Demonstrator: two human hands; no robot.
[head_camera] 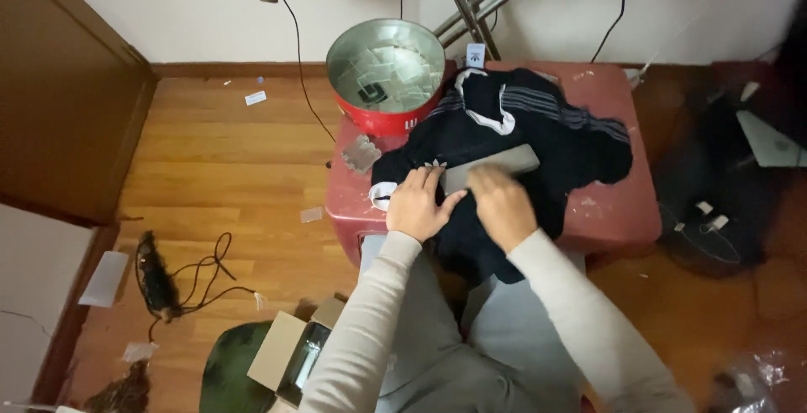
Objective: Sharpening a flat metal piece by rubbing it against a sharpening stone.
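A dark track jacket with striped sleeves and a white-lined collar lies spread over a low red tabletop, one part hanging off the front edge toward the seated person's lap. A flat grey rectangular piece rests on the cloth. The left hand presses flat on the fabric beside it, fingers spread, its grip closed on nothing; the right hand lies over the near end of the grey piece, and whether its grip is clamped on it cannot be told. A round red tin of small clear packets stands at the tabletop's back left corner, touching the jacket, so a tug on the cloth could likely shift it. The overhanging fabric could drag the jacket to the wooden floor, where a black cable lies.
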